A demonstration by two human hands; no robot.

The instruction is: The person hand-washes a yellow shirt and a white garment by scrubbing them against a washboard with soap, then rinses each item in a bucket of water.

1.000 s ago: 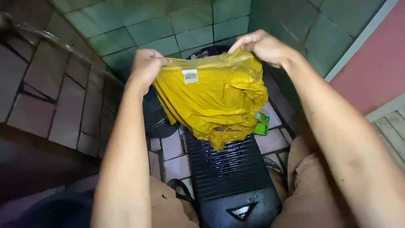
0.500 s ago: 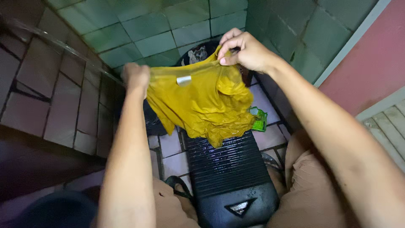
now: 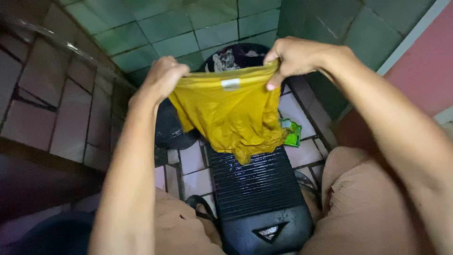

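Left hand [image 3: 163, 78] and right hand [image 3: 293, 57] each pinching the top edge of a wet yellow garment [image 3: 231, 118] at upper centre of the frame, its lower end hanging to the black ribbed washboard [image 3: 257, 184] below, dark basin [image 3: 236, 56] behind, green packet [image 3: 292, 134] on the tiled floor [image 3: 191, 163] right of centre.

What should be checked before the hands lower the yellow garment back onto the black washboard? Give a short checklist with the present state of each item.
1. Left hand grips the top edge of the yellow garment: ok.
2. Right hand grips the same edge at the other end: ok.
3. Garment spread between the hands, its white tag facing the camera: ok.
4. Lower hem touching the washboard: cannot tell; it hangs at the board's far end.
5. Ribbed board surface bare and wet: ok.
6. Green sachet lying apart from the board: not ok; it sits right at the board's far corner.
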